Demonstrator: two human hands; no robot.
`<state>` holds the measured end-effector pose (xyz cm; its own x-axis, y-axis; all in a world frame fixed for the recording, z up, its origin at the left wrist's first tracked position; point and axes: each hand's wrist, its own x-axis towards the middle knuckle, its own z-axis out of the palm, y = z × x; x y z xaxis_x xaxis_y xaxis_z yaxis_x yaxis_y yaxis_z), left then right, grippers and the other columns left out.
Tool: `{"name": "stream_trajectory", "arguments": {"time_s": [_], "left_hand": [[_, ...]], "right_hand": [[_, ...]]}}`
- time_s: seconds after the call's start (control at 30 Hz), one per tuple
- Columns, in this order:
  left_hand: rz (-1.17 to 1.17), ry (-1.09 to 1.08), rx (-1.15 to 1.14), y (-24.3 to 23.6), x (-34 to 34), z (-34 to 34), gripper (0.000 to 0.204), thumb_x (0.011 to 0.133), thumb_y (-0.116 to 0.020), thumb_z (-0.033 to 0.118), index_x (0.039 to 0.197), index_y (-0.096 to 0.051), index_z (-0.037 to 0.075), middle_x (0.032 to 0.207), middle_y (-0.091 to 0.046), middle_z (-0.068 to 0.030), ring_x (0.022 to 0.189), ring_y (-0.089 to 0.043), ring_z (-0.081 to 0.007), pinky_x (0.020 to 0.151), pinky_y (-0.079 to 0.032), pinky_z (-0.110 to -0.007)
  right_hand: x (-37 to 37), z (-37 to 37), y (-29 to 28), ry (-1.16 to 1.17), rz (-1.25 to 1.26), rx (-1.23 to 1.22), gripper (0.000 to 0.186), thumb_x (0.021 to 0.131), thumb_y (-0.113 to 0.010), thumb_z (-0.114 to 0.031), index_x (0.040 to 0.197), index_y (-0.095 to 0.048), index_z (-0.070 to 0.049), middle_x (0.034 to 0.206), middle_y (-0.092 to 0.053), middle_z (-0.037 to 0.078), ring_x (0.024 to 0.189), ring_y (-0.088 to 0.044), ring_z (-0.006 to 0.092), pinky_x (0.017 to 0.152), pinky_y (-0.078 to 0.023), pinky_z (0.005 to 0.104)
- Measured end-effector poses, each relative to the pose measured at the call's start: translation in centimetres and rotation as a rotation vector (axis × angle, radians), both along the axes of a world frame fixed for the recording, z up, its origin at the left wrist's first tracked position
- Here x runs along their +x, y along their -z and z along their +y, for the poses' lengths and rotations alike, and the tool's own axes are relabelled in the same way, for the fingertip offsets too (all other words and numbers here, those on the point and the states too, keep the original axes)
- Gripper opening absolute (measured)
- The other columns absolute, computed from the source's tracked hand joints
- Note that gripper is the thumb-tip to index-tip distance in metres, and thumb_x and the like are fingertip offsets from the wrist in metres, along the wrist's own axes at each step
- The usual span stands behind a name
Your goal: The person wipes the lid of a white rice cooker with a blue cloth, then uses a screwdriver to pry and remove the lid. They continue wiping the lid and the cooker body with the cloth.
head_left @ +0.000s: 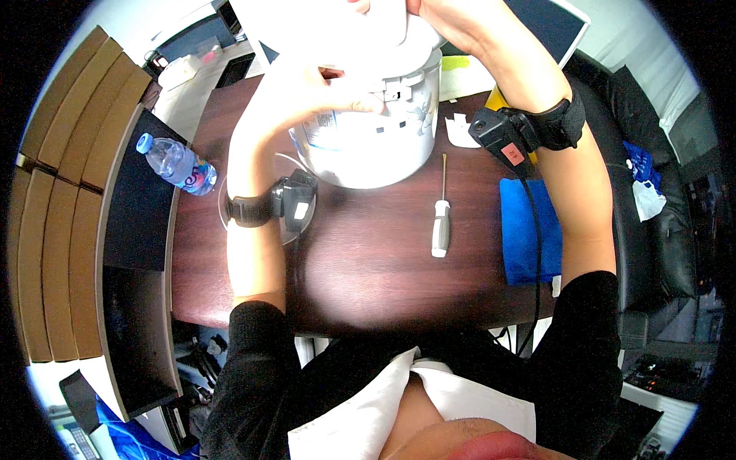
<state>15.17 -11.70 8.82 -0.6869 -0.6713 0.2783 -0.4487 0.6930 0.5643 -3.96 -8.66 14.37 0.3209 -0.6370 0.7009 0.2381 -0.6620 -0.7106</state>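
I judge the work to be partway. The white, rounded plastic appliance with a grey floral print (368, 161) stands at the far middle of the dark red-brown worktop (368, 261), with small dark openings under the white hinge-like fitting (399, 83) on its near side. In the glare I cannot tell whether its bulky top is seated or loose; what is left seems to lie there. The slim grey-and-white screwdriver (440, 230) lies nearer, in neither hand. My left hand (326, 96) reaches along the left flank, thumb stretched across the near face, the other fingers hidden, their grip unclear. My right hand (447, 21) bends in at the far right; its fingers are mostly out of view, so I cannot tell their closure.
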Motion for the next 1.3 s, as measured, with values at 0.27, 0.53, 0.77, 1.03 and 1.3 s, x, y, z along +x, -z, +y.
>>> {"name": "stream_trajectory", "arguments": {"time_s": [0.27, 0.53, 0.77, 1.03, 1.3], "left_hand": [[0.097, 0.092, -0.029, 2.1, 0.2, -2.6, 0.054, 0.063, -0.088, 0.033, 0.102, -0.069, 0.001, 0.096, -0.069, -0.0056, 0.09, -0.061, -0.0127, 0.081, -0.049, -0.029], [0.104, 0.142, 0.043, 2.2, 0.4, -2.3, 0.05, 0.066, -0.086, 0.031, 0.104, -0.07, 0.003, 0.095, -0.07, -0.0053, 0.089, -0.062, -0.014, 0.081, -0.05, -0.029], [0.001, 0.09, -0.164, 2.3, -1.9, 0.0, 0.053, 0.071, -0.08, 0.044, 0.108, -0.07, 0.007, 0.095, -0.071, -0.0058, 0.088, -0.064, -0.0153, 0.081, -0.05, -0.03], [0.019, 0.246, -0.39, 3.5, -2.7, 1.4, 0.063, 0.074, -0.075, 0.048, 0.122, -0.062, 0.009, 0.114, -0.065, -0.016, 0.107, -0.06, -0.0314, 0.095, -0.045, -0.04], [-0.003, 0.144, -0.408, 4.2, -4.6, 4.4, 0.072, 0.073, -0.075, 0.044, 0.13, -0.054, 0.007, 0.13, -0.053, -0.0215, 0.123, -0.048, -0.0378, 0.106, -0.034, -0.046]], "right_hand": [[-0.3, 0.1, -0.1, 0.204, 0.272, 0.047, 0.042, 0.092, -0.059, -0.016, 0.128, -0.05, 0.003, 0.118, -0.062, 0.013, 0.108, -0.058, 0.0171, 0.09, -0.049, 0.0288], [-0.2, -0.8, 0.1, 0.085, 0.187, 0.069, 0.038, 0.09, -0.063, -0.017, 0.122, -0.056, 0.003, 0.114, -0.063, 0.012, 0.102, -0.059, 0.0154, 0.088, -0.05, 0.0281], [-1.3, -1.6, 1.5, -0.189, 0.027, 0.21, 0.04, 0.089, -0.066, -0.016, 0.121, -0.056, 0.006, 0.113, -0.063, 0.013, 0.104, -0.058, 0.0146, 0.085, -0.052, 0.0281], [-3.5, -1.8, 2.9, -0.242, 0.021, 0.278, 0.04, 0.09, -0.064, -0.019, 0.119, -0.056, 0.009, 0.112, -0.063, 0.013, 0.094, -0.06, 0.0145, 0.078, -0.052, 0.0262], [-4.2, 2.2, 2.3, -0.028, 0.237, 0.28, 0.033, 0.092, -0.061, -0.024, 0.111, -0.058, 0.002, 0.103, -0.06, 0.007, 0.086, -0.057, 0.0131, 0.071, -0.049, 0.0253]]}}
